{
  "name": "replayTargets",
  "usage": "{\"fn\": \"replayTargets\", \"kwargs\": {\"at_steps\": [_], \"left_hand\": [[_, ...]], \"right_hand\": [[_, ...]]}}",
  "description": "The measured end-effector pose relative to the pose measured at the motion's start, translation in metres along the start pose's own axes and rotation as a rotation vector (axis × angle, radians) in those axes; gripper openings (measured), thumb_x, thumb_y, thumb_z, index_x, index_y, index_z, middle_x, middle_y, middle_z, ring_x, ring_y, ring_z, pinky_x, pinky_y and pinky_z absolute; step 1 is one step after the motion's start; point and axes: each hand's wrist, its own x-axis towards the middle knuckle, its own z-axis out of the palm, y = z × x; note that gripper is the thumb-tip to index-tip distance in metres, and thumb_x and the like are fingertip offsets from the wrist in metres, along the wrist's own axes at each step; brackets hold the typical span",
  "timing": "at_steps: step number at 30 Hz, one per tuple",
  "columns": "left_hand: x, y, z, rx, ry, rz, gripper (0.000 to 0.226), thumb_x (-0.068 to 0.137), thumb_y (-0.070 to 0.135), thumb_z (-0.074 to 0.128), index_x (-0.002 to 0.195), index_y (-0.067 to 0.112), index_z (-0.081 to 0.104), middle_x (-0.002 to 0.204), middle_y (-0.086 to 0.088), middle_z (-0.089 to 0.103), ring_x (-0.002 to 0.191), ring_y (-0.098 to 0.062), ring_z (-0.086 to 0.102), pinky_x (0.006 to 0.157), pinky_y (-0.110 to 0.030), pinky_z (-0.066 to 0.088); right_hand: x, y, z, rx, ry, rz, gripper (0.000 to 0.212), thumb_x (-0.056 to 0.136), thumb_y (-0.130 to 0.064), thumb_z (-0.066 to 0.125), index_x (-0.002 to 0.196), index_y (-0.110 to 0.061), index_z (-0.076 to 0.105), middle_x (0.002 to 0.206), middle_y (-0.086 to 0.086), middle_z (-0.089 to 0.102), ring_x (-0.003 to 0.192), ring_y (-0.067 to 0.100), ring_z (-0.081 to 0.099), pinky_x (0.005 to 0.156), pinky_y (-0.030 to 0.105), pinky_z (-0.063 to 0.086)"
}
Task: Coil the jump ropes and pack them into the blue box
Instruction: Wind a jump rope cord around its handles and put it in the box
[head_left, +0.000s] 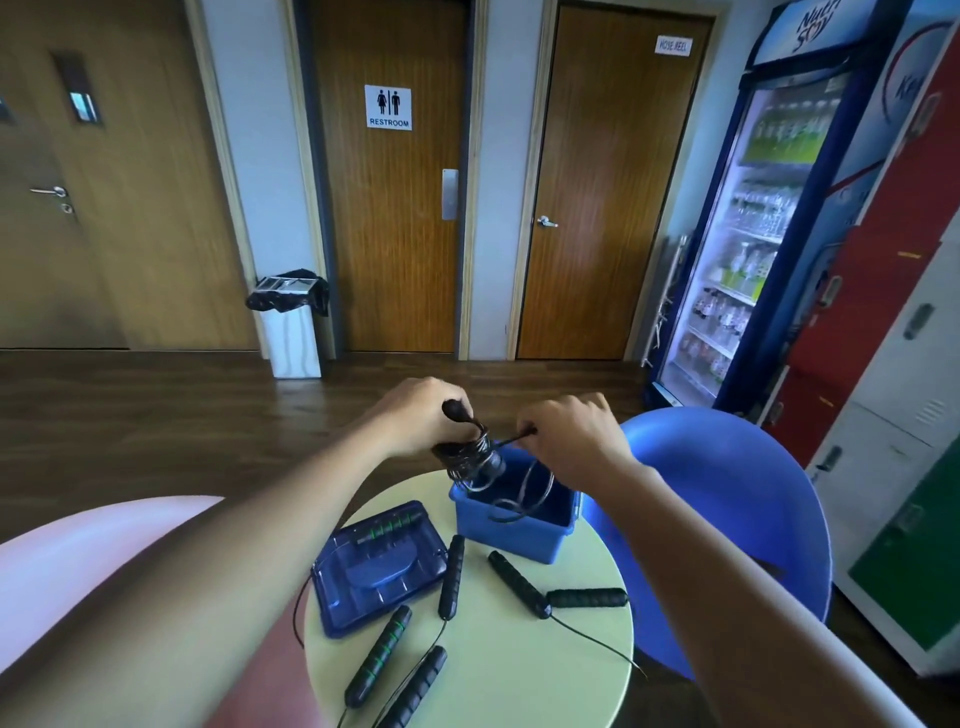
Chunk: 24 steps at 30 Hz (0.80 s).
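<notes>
Our left hand clamps the handles as a core; right hand pinches the cord, winding directly above the blue box for dropping in.

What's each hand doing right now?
Left hand: closed on jump rope handles with cord coiled round them.
Right hand: pinching the cord above the blue box.
</notes>
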Motion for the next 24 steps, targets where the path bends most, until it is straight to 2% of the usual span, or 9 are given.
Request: {"fn": "replayTargets", "kwargs": {"at_steps": [3,6,9,12,15,17,19,21,24], "left_hand": [[-0.004,0.0,-0.004,-0.16,-0.046,-0.016,0.018,0.081,0.044,0.078,0.084,0.026,0.076,0.079,0.013,0.071,0.078,-0.006,0.064,0.065,-0.024,0.043],[-0.013,0.004,-0.012,-0.411,-0.037,-0.031,0.03,0.075,0.052,0.075,0.077,0.022,0.076,0.076,0.001,0.07,0.078,-0.014,0.062,0.073,-0.031,0.039],[-0.021,0.014,-0.019,-0.649,-0.018,-0.019,0.032,0.07,0.054,0.066,0.067,0.024,0.074,0.067,0.007,0.066,0.071,-0.009,0.059,0.075,-0.033,0.038],[-0.026,0.025,-0.02,-0.935,-0.066,-0.042,0.029,0.075,0.045,0.065,0.065,0.018,0.065,0.063,0.001,0.054,0.059,-0.013,0.05,0.059,-0.028,0.037],[-0.031,0.033,-0.019,-1.295,-0.069,-0.151,0.034,0.089,0.034,0.064,0.059,0.02,0.054,0.059,0.001,0.046,0.047,-0.011,0.042,0.04,-0.021,0.029],[-0.032,0.036,-0.019,-1.462,-0.001,-0.287,0.029,0.085,0.037,0.07,0.069,0.016,0.058,0.061,-0.002,0.048,0.042,-0.012,0.039,0.032,-0.019,0.022],[-0.032,0.04,-0.016,-1.572,0.113,-0.473,0.036,0.079,0.042,0.078,0.085,0.011,0.061,0.065,-0.007,0.058,0.042,-0.014,0.044,0.031,-0.019,0.03],[-0.03,0.046,-0.012,-1.629,0.248,-0.618,0.043,0.078,0.043,0.082,0.093,0.008,0.062,0.076,-0.012,0.067,0.048,-0.017,0.056,0.036,-0.023,0.045],[-0.025,0.046,-0.008,-1.76,0.461,-0.625,0.033,0.084,0.03,0.079,0.096,0.005,0.062,0.096,-0.015,0.07,0.079,-0.026,0.069,0.064,-0.036,0.063]], "right_hand": [[0.006,0.015,0.006,-0.07,0.149,-0.092,0.011,0.092,-0.038,0.061,0.089,-0.029,0.068,0.089,-0.008,0.07,0.09,0.02,0.064,0.092,0.036,0.032],[0.01,0.03,0.011,-0.033,0.252,-0.143,0.014,0.082,-0.031,0.075,0.079,-0.027,0.063,0.078,-0.009,0.065,0.079,0.02,0.063,0.08,0.032,0.034],[0.011,0.038,0.011,0.029,0.34,-0.158,0.019,0.078,-0.02,0.079,0.077,-0.023,0.061,0.074,-0.006,0.062,0.069,0.024,0.061,0.072,0.032,0.037],[0.01,0.039,0.011,0.159,0.386,-0.14,0.015,0.089,-0.024,0.072,0.081,-0.016,0.063,0.074,0.001,0.066,0.067,0.03,0.06,0.066,0.034,0.043],[0.002,0.033,0.009,0.278,0.27,-0.028,0.009,0.084,-0.015,0.068,0.092,-0.015,0.063,0.079,0.01,0.07,0.073,0.036,0.063,0.063,0.041,0.051],[0.0,0.026,0.015,0.304,0.175,0.073,0.009,0.087,-0.014,0.063,0.095,-0.011,0.066,0.087,0.017,0.071,0.08,0.039,0.064,0.064,0.04,0.051],[-0.003,0.017,0.024,0.298,0.158,0.134,0.019,0.094,-0.03,0.06,0.093,-0.011,0.064,0.087,0.017,0.07,0.081,0.041,0.062,0.063,0.039,0.046],[-0.008,0.012,0.036,0.313,0.125,0.16,0.023,0.095,-0.041,0.058,0.093,-0.018,0.062,0.085,0.012,0.07,0.081,0.039,0.062,0.066,0.039,0.047],[-0.019,0.004,0.05,0.325,0.018,0.182,0.021,0.096,-0.043,0.055,0.092,-0.023,0.058,0.085,0.01,0.069,0.083,0.038,0.063,0.067,0.038,0.05]]}}
